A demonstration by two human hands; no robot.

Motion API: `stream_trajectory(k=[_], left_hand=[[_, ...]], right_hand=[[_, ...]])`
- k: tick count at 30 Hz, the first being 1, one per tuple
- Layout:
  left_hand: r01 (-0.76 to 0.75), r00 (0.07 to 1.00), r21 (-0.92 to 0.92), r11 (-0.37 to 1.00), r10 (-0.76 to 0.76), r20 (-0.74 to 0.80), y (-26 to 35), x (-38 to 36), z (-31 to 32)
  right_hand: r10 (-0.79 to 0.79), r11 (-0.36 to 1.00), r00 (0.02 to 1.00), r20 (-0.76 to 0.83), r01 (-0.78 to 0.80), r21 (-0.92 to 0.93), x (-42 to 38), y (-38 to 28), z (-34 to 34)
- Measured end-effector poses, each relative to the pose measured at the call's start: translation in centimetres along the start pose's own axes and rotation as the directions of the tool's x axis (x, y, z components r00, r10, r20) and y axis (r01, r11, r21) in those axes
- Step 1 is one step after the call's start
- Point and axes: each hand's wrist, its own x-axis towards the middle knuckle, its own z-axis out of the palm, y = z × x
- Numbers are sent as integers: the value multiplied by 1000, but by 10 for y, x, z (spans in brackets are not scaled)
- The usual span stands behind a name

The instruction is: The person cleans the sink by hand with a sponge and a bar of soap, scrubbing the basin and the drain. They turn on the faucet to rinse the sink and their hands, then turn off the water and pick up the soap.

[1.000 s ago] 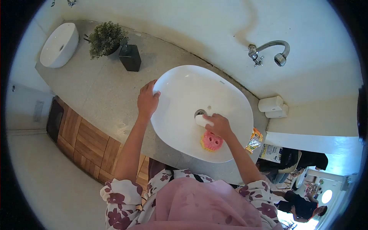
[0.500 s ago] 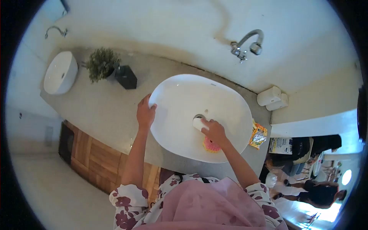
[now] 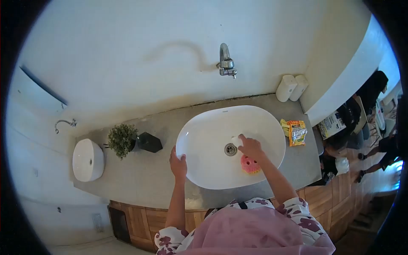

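Note:
A white oval sink (image 3: 208, 170) sits on the grey counter in front of me. My left hand (image 3: 178, 166) grips its left rim, thumb on the inside and fingers outside. Inside the basin, my right hand (image 3: 251, 148) is closed on a small white block (image 3: 236, 140), partly hidden by the fingers, just right of the metal drain (image 3: 230, 149). A pink and yellow sponge (image 3: 250, 165) with dark holes lies on the basin floor below my right hand, partly covered by the wrist.
A chrome tap (image 3: 227, 62) juts from the wall above the sink. Right of the basin lie an orange and yellow packet (image 3: 297, 132) and two white containers (image 3: 287, 88). At left stand a dark dispenser (image 3: 149, 142), a potted plant (image 3: 122, 141) and another basin (image 3: 88, 160). People are at far right.
My right hand has moved the white block from over the drain to its upper right, uncovering the drain. My left hand stays on the rim. The camera view has turned and shifted.

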Motion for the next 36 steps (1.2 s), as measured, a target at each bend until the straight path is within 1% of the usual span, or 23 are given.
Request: stream_trajectory(k=[3, 5, 6, 8, 9, 10, 11, 12, 13, 14, 15, 17, 18, 20, 21, 22, 24, 26, 27, 29, 33, 35, 36], left_hand=[[43, 999, -10, 999, -43, -7, 2, -2, -3], [33, 999, -18, 999, -32, 42, -2, 0, -1], [41, 998, -30, 999, -40, 40, 3, 1, -3], [152, 980, -72, 986, -141, 144, 12, 1, -11], [161, 979, -86, 983, -148, 140, 11, 0, -10], [13, 999, 72, 997, -17, 48, 9, -1, -10], [-116, 992, 244, 963, 125, -22, 8, -4, -9], [-101, 993, 235, 967, 111, -32, 18, -7, -12], [-216, 976, 436, 873, 200, 83, 42, -7, -20], [-336, 942, 598, 728, 262, 209, 56, -8, -22], [-315, 949, 594, 740, 247, 196, 61, -7, -13], [-427, 877, 523, 738, 195, 440, 65, -5, 12], [-411, 883, 521, 748, 186, 430, 63, -6, 30], [-414, 890, 398, 819, 274, 363, 54, -6, 75], [-437, 890, 391, 810, 325, 321, 55, -6, 88], [-421, 898, 388, 820, 314, 309, 51, -10, 94], [-455, 867, 340, 823, 320, 382, 43, -14, 98], [-461, 869, 363, 810, 328, 370, 38, -14, 102], [-479, 863, 390, 786, 343, 370, 36, -15, 104], [-475, 869, 417, 775, 339, 360, 31, -16, 109], [-458, 872, 430, 778, 298, 389, 36, -16, 104], [-448, 872, 408, 795, 289, 395, 38, -15, 101], [-447, 867, 387, 806, 286, 407, 37, -15, 102]], right_hand=[[-12, 997, 999, -49, 8, -75, 1, -7, 20], [-112, 993, 991, -79, 107, -58, 0, -12, 35], [-112, 992, 991, -77, 107, -73, -1, -12, 35], [-192, 981, 976, -106, 189, -40, -5, -10, 36], [-197, 980, 975, -103, 192, -57, -3, -9, 34], [-147, 988, 983, -110, 142, -55, -2, -7, 32], [-98, 994, 988, -116, 92, -52, -1, -6, 31], [-107, 993, 988, -110, 100, -68, -2, -8, 33], [-130, 984, 988, -82, 119, -130, -6, -11, 36], [-157, 971, 986, -59, 143, -193, -8, -12, 37], [-168, 965, 985, -48, 155, -211, -9, -12, 32], [-223, 962, 975, 9, 222, -162, -9, -12, 19], [-231, 957, 973, 18, 231, -175, -6, -9, 12], [-295, 910, 955, 25, 289, -295, 0, 5, -4], [-300, 903, 953, 38, 297, -309, 0, 13, -10], [-345, 866, 938, 45, 336, -370, 1, 20, -15], [-396, 813, 916, 62, 381, -440, 7, 31, -18], [-502, 776, 865, 6, 453, -438, 15, 45, -13], [-502, 772, 865, 19, 458, -441, 20, 44, -10], [-666, 682, 745, -28, 593, -428, 26, 31, 5], [-708, 618, 706, 4, 622, -481, 21, 22, 3], [-660, 635, 746, 90, 618, -464, 24, 37, -4], [-666, 624, 739, 100, 626, -468, 25, 37, -3]])
